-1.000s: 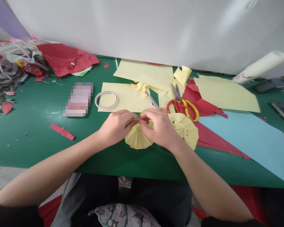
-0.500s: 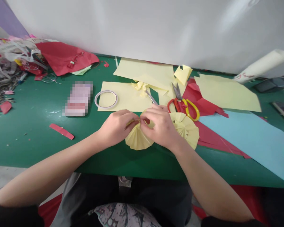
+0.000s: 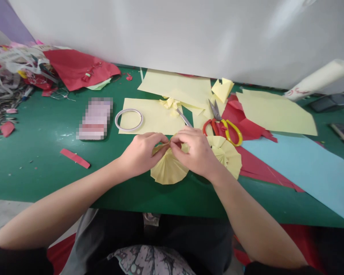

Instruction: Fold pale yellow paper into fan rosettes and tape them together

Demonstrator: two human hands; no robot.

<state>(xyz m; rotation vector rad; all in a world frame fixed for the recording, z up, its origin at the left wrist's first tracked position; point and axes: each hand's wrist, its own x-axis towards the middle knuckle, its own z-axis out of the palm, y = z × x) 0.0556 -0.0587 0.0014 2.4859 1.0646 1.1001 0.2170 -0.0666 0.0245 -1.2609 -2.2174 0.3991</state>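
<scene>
Both hands come together at the front of the table (image 3: 132, 196), fingertips meeting over the pleated yellow paper (image 3: 169, 172), which lies between and below them, its folds fanning toward the person. The left hand (image 3: 141, 154) pinches its upper edge between thumb and fingers; the right hand (image 3: 195, 152) is closed on the same edge, its tips against the left's (what exactly lies under those tips is hidden). For this kind of pinching, I would let the left hand act as the steady clamp, gripping close to the point where the pleats gather, and have the right work in small presses along the edge. Thin paper creases easily, so pressure is best kept to the fingertips, with the palms off the fan so the pleats are not flattened. Keeping the edges lined up before squeezing should make a cleaner join than correcting them afterwards. The right wrist deserves care, as a second pleated yellow piece (image 3: 233, 156) lies just beside and partly beneath it, and could be crushed. Beyond the right hand, the scissors (image 3: 217, 117) lie with their blades pointing away, and the tape roll (image 3: 117, 121) rests beyond the left hand.
</scene>
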